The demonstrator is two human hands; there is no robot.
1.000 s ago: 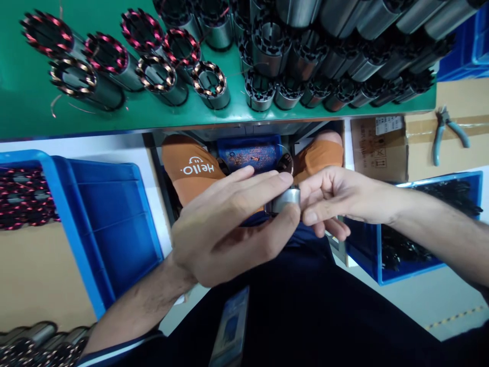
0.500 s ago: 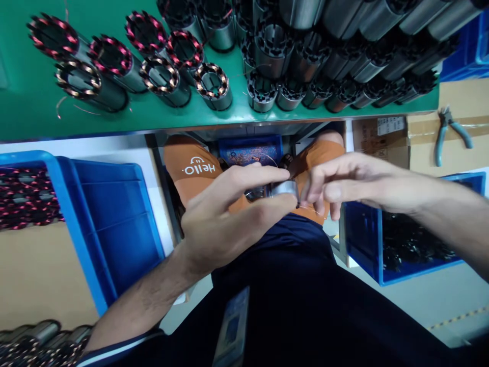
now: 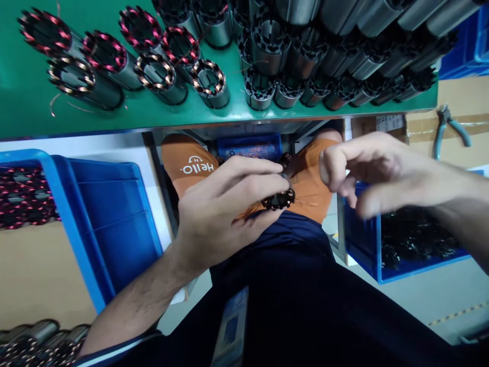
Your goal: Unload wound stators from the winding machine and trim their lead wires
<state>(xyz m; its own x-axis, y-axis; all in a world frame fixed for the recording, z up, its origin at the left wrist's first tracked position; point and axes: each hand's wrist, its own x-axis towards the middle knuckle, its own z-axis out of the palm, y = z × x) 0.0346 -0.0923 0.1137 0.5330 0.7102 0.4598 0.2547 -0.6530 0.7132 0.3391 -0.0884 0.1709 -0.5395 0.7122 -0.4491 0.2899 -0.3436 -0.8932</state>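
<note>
Black, tooth-rimmed cylinder [image 3: 279, 199] in left hand [image 3: 223, 206]

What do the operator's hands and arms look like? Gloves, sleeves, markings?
Left hand and right hand: no gloves, rings or watch visible; right one motion-blurred. Left forearm bare up to a dark navy sleeve with a white stripe near its hem.

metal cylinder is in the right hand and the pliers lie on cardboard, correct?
Not quite: the head view shows the left hand holding the metal cylinder, the right hand apart from it. The pliers do lie on cardboard.
</note>
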